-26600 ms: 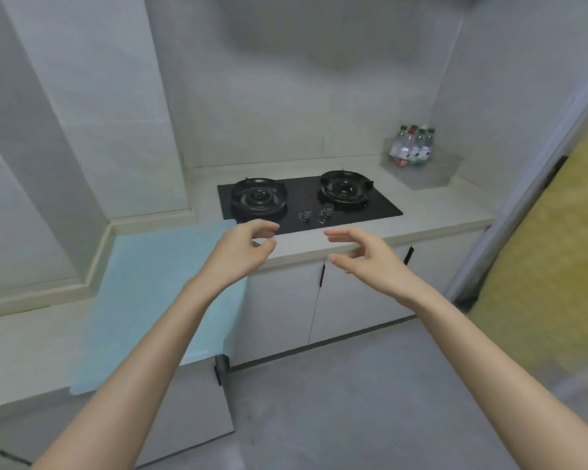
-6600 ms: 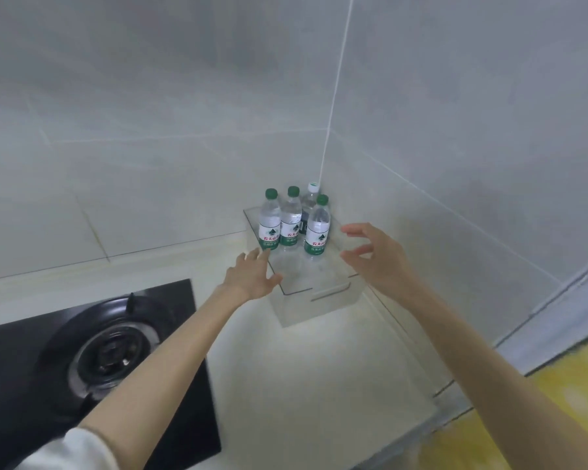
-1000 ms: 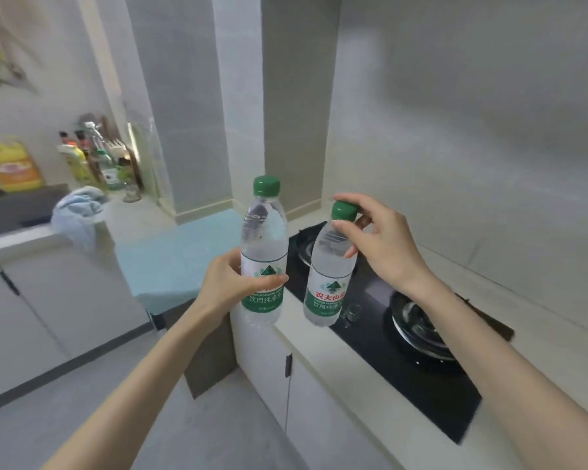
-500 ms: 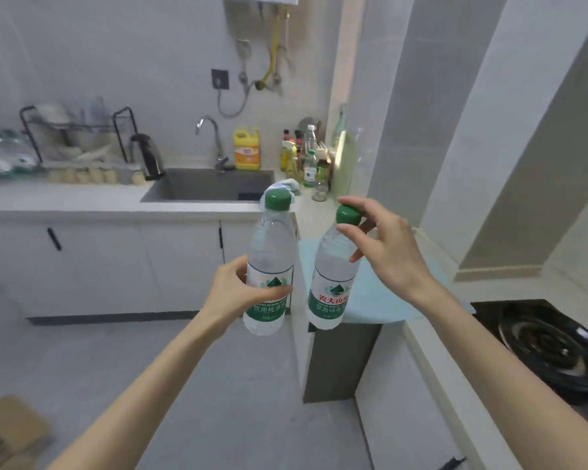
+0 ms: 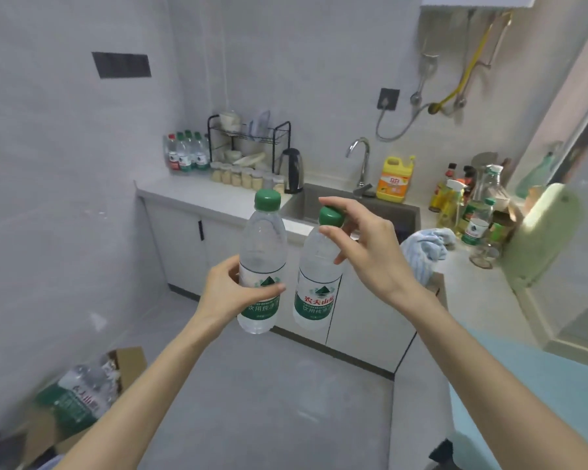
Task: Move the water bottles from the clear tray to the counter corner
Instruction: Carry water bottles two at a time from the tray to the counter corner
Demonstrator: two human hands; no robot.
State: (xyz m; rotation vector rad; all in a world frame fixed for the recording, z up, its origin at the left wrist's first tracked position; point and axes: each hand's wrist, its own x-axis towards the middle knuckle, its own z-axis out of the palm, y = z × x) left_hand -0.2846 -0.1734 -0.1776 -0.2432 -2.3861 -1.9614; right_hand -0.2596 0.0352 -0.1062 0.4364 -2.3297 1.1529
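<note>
I see a grey kitchen with a counter and a sink ahead. The left hand wraps around the label of one water bottle, held upright. The right hand pinches the green cap of the other bottle, which hangs just beside it. Both are in the air above the floor.

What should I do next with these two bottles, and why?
Probably carry both to the far counter corner beside the standing bottles by the dish rack: left hand grips the left bottle, right hand pinches the cap of the right bottle, both mid-air.
</note>
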